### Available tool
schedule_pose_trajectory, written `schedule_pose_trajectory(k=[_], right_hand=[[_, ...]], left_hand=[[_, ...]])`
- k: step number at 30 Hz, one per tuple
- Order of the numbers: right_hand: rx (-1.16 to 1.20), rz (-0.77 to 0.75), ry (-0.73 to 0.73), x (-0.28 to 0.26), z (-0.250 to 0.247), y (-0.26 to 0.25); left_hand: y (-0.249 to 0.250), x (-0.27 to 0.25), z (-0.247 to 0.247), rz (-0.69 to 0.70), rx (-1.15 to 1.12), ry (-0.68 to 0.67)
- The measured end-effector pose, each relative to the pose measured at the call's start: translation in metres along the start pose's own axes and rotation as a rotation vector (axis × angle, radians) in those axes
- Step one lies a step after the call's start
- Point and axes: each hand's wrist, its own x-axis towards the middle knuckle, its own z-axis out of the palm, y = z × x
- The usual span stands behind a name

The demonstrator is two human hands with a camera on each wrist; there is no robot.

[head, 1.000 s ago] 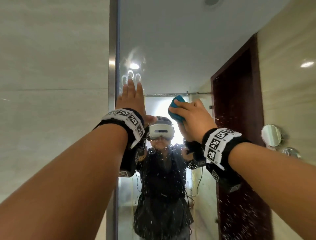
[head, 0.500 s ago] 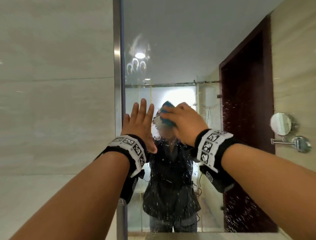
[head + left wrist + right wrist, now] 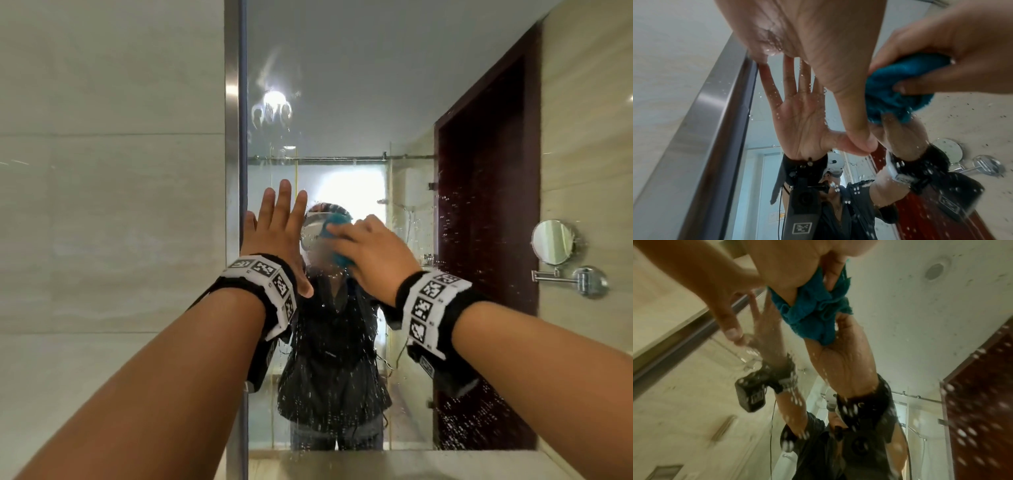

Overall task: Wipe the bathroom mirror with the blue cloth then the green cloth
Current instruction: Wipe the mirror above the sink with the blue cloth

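The bathroom mirror (image 3: 342, 102) fills the middle and right of the head view, its metal frame edge (image 3: 233, 102) running down just left of centre against the pale tiled wall (image 3: 102, 171) that takes up the whole left side. The glass is speckled with water drops, thickest over the reflection of the dark wooden door (image 3: 486, 240) at the right, and a cluster of smeared prints shows high up near the reflected ceiling light (image 3: 273, 97). A person in dark clothes is reflected at the lower centre.

Both forearms reach up from the bottom corners of the frame, each with a black wrist strap carrying white coded markers. The left hand (image 3: 274, 236) lies flat on the glass just inside the frame edge — fingers (image 3: 285, 198) straight, slightly spread, pointing up, thumb out to the side and holding nothing. The right hand (image 3: 371, 255) is just beside it toward the centre, its fingers (image 3: 346, 236) curled over the bunched blue cloth (image 3: 334, 222) and pressing it against the mirror; in the right wrist view the cloth (image 3: 813, 309) hangs in folds below the palm, meeting its own reflection.

At the right edge, a small round shaving mirror (image 3: 553, 241) on a chrome arm is mounted on the wall.
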Motion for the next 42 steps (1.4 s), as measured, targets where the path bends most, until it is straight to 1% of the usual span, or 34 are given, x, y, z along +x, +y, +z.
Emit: schedule_pose_trajectory(k=[1, 2, 3, 4, 5, 8, 9, 10, 11, 12, 13, 14, 16, 17, 18, 19, 20, 21, 24, 25, 26, 27, 28, 29, 30, 32, 33, 34, 35, 36, 38, 40, 41, 42], right_hand=[[-0.022, -0.098, 0.0, -0.005, 0.005, 0.003], [-0.05, -0.16, 0.019, -0.009, 0.008, 0.009], [-0.066, -0.175, 0.026, -0.012, 0.01, 0.016], [-0.066, -0.15, 0.03, -0.013, 0.007, 0.02], [-0.052, -0.083, 0.045, -0.014, 0.002, 0.025], [-0.058, 0.199, 0.214, -0.007, -0.004, 0.045], [-0.088, 0.271, 0.265, -0.002, -0.005, 0.048], [-0.135, 0.317, 0.299, 0.001, -0.003, 0.048], [-0.164, 0.327, 0.317, 0.002, 0.0, 0.044], [-0.16, 0.296, 0.319, -0.001, 0.004, 0.038], [-0.129, 0.218, 0.302, -0.005, 0.008, 0.029], [-0.097, 0.099, 0.267, -0.013, 0.013, 0.021], [-0.101, -0.143, 0.139, -0.03, 0.023, 0.006], [-0.123, -0.218, 0.086, -0.036, 0.026, 0.003], [-0.131, -0.251, 0.056, -0.038, 0.027, 0.003], [-0.132, -0.241, 0.054, -0.037, 0.026, 0.006], [-0.134, -0.196, 0.072, -0.033, 0.024, 0.01], [-0.13, -0.106, 0.103, -0.028, 0.021, 0.014], [-0.061, 0.229, 0.293, 0.0, 0.013, 0.031], [-0.039, 0.295, 0.335, 0.009, 0.011, 0.032], [-0.031, 0.324, 0.354, 0.014, 0.011, 0.029], [-0.037, 0.318, 0.354, 0.016, 0.011, 0.024], [-0.054, 0.275, 0.338, 0.013, 0.011, 0.018], [-0.076, 0.196, 0.307, 0.006, 0.013, 0.011], [-0.095, 0.094, 0.25, -0.003, 0.018, 0.004], [-0.093, -0.098, 0.081, -0.022, 0.028, -0.007], [-0.087, -0.162, 0.011, -0.028, 0.033, -0.008], [-0.091, -0.201, -0.025, -0.03, 0.033, -0.006], [-0.11, -0.206, -0.025, -0.028, 0.03, -0.002], [-0.126, -0.161, -0.007, -0.023, 0.023, 0.002], [-0.098, 0.039, 0.122, -0.007, 0.007, 0.012], [-0.082, 0.229, 0.235, 0.008, 0.004, 0.029], [-0.088, 0.274, 0.265, 0.012, 0.008, 0.032], [-0.103, 0.286, 0.28, 0.013, 0.013, 0.032]], left_hand=[[-0.001, 0.0, 0.0, 0.002, 0.002, 0.004], [-0.001, 0.0, 0.0, 0.004, 0.0, 0.008], [-0.002, 0.0, 0.001, 0.006, -0.006, 0.01], [-0.002, 0.0, 0.002, 0.009, -0.012, 0.011], [-0.002, 0.0, 0.002, 0.012, -0.017, 0.011], [-0.002, 0.0, 0.003, 0.017, -0.031, 0.023], [-0.003, 0.0, 0.003, 0.017, -0.031, 0.026], [-0.003, 0.0, 0.004, 0.018, -0.029, 0.027], [-0.003, 0.001, 0.004, 0.017, -0.028, 0.028], [-0.003, 0.001, 0.005, 0.016, -0.03, 0.028], [-0.003, 0.001, 0.005, 0.016, -0.032, 0.029], [-0.004, 0.001, 0.005, 0.016, -0.033, 0.033], [-0.003, 0.001, 0.005, 0.014, -0.031, 0.04], [-0.003, 0.001, 0.005, 0.012, -0.029, 0.043], [-0.003, 0.001, 0.005, 0.011, -0.027, 0.045], [-0.003, 0.0, 0.004, 0.01, -0.026, 0.046], [-0.003, 0.0, 0.004, 0.009, -0.03, 0.045], [-0.003, 0.0, 0.005, 0.009, -0.033, 0.044], [-0.004, 0.001, 0.007, 0.013, -0.038, 0.054], [-0.004, 0.001, 0.007, 0.014, -0.038, 0.061], [-0.004, 0.001, 0.008, 0.014, -0.035, 0.068], [-0.004, 0.001, 0.008, 0.013, -0.031, 0.07], [-0.004, 0.001, 0.008, 0.012, -0.03, 0.069], [-0.004, 0.001, 0.009, 0.011, -0.029, 0.068], [-0.005, 0.001, 0.009, 0.01, -0.028, 0.07], [-0.004, 0.001, 0.008, 0.011, -0.021, 0.077], [-0.004, 0.001, 0.008, 0.012, -0.015, 0.078], [-0.004, 0.0, 0.008, 0.01, -0.013, 0.078], [-0.004, 0.0, 0.008, 0.008, -0.012, 0.074], [-0.004, 0.0, 0.007, 0.007, -0.015, 0.067], [-0.005, 0.0, 0.007, 0.008, -0.027, 0.056], [-0.005, 0.0, 0.007, 0.008, -0.04, 0.062], [-0.004, -0.001, 0.007, 0.006, -0.039, 0.064], [-0.004, 0.0, 0.007, 0.002, -0.036, 0.062]])
